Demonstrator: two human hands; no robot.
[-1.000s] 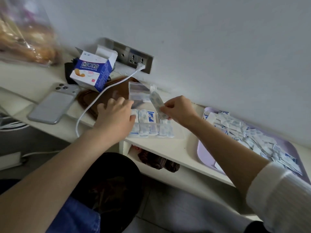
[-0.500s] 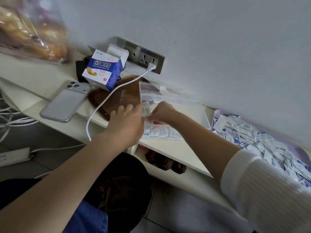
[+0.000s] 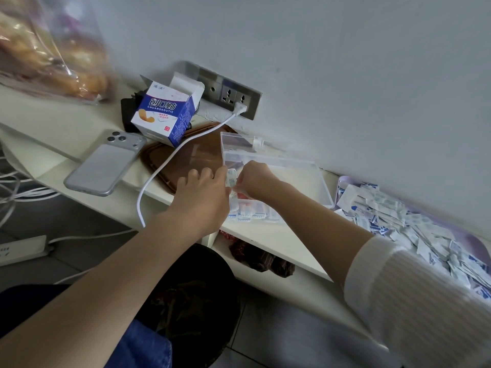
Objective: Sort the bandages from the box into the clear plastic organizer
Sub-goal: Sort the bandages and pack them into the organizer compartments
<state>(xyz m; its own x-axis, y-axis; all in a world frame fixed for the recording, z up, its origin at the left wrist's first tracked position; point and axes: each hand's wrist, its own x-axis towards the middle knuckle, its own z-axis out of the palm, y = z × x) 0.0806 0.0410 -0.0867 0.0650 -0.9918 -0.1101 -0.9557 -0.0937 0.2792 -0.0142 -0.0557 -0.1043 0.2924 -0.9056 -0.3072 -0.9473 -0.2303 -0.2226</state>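
The clear plastic organizer (image 3: pixel 322 181) lies on the white shelf with its lid open toward the wall. Wrapped bandages (image 3: pixel 252 212) fill its near compartments. My right hand (image 3: pixel 256 179) pinches a small upright stack of bandages (image 3: pixel 231 177) over the organizer's left end. My left hand (image 3: pixel 202 197) curls over that left end, and its index finger touches the stack. The blue and white bandage box (image 3: pixel 164 115) stands open at the back left. A heap of loose bandages (image 3: pixel 393 221) lies on a purple tray (image 3: pixel 475 243) at the right.
A grey phone (image 3: pixel 103 166) lies face down on the left. A white cable (image 3: pixel 170 166) runs from the wall socket (image 3: pixel 233 98) across a brown board (image 3: pixel 191 155). A bag of bread (image 3: pixel 47 57) sits at the far left. A lower shelf holds dark wrapped items (image 3: pixel 260 257).
My right hand has brought the bandage stack down and left, from above the organizer to its left end beside my left hand. The camera has shifted, so more of the open lid shows.
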